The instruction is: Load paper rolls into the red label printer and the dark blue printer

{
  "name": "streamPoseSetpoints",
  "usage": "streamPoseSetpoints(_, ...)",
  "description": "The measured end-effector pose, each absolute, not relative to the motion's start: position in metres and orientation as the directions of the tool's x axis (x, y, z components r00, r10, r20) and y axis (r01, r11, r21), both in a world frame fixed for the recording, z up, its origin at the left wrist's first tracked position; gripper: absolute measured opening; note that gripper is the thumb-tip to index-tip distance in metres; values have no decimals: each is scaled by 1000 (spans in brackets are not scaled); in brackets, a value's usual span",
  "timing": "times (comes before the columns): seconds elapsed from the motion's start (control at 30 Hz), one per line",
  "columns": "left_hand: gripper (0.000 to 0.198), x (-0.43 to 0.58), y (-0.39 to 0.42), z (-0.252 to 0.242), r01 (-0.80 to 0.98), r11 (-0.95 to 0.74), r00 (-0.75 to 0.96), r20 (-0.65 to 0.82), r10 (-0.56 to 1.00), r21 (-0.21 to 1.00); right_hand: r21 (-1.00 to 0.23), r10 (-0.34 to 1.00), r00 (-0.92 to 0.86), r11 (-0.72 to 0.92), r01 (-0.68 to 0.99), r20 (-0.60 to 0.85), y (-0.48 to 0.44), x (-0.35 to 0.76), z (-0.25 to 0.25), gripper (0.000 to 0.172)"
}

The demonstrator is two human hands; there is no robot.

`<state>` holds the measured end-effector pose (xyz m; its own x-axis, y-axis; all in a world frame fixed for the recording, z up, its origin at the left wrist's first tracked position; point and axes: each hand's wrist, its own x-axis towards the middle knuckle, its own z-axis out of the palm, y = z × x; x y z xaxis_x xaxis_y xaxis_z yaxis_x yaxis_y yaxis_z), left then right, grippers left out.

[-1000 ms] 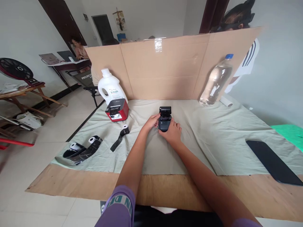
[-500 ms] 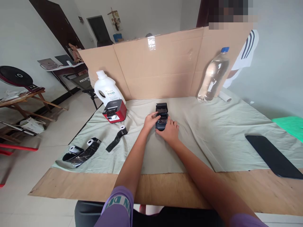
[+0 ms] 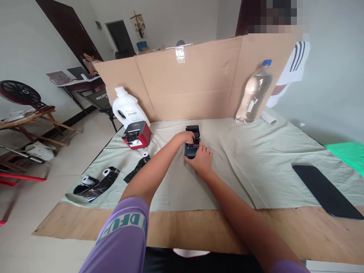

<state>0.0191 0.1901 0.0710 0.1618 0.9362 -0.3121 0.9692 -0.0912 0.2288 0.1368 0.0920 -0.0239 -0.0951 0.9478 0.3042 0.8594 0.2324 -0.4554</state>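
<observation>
A small black label printer (image 3: 190, 152) stands on the cloth in the middle, its lid (image 3: 192, 128) flipped up towards the back. My left hand (image 3: 186, 137) reaches over it from the left, fingers bent down into the open compartment; the fingertips and whatever they pinch are hidden. Along the near right side, my right hand (image 3: 201, 158) grips the printer's body, thumb at the front and fingers on the right. Dark shiny material shows inside the compartment. To the left, my left forearm partly covers a black label strip (image 3: 133, 172) with a white core.
Black label rolls (image 3: 105, 185) lie at the left. Behind them stand a red label printer (image 3: 144, 136) and a white jug (image 3: 133, 112). A water bottle (image 3: 253, 96) leans on the cardboard screen (image 3: 187, 87). A dark phone-like slab (image 3: 324, 191) lies right, near green cloth (image 3: 345, 153).
My left hand has moved from the printer's left side to over its compartment, fingers now inside. My left forearm has swung left over the label strip. My right hand stays on the printer.
</observation>
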Motion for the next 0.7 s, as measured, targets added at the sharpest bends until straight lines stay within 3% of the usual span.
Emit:
streamPoseSetpoints(0.13,28,29,190,77,972,-43,114,-303,946,230,-452,945,-106,243,858,308,92,138,-24,107)
streamPoseSetpoints(0.23,36,24,174,72,967,-47,88,-154,984,252,-455,945,-106,244,856,308,92,138,-24,105)
streamPoseSetpoints(0.3,36,15,159,65,933,-103,89,55,994,346,-451,944,-105,246,858,314,92,138,-24,104)
streamPoseSetpoints(0.4,28,-10,128,51,781,-210,-31,372,928,589,-446,941,-106,250,859,322,92,138,-25,105)
streamPoseSetpoints(0.47,30,-37,101,45,677,-232,-191,471,861,698,-444,940,-107,252,860,325,93,137,-25,104)
streamPoseSetpoints(0.53,39,-73,67,44,646,-225,-333,535,776,729,-440,939,-109,252,862,325,93,137,-25,103)
streamPoseSetpoints(0.6,43,-114,32,48,686,-119,-440,539,718,718,-436,939,-113,254,863,324,93,137,-25,103)
streamPoseSetpoints(0.7,45,-170,-12,56,714,255,-638,457,620,651,-432,939,-115,255,865,324,93,137,-25,103)
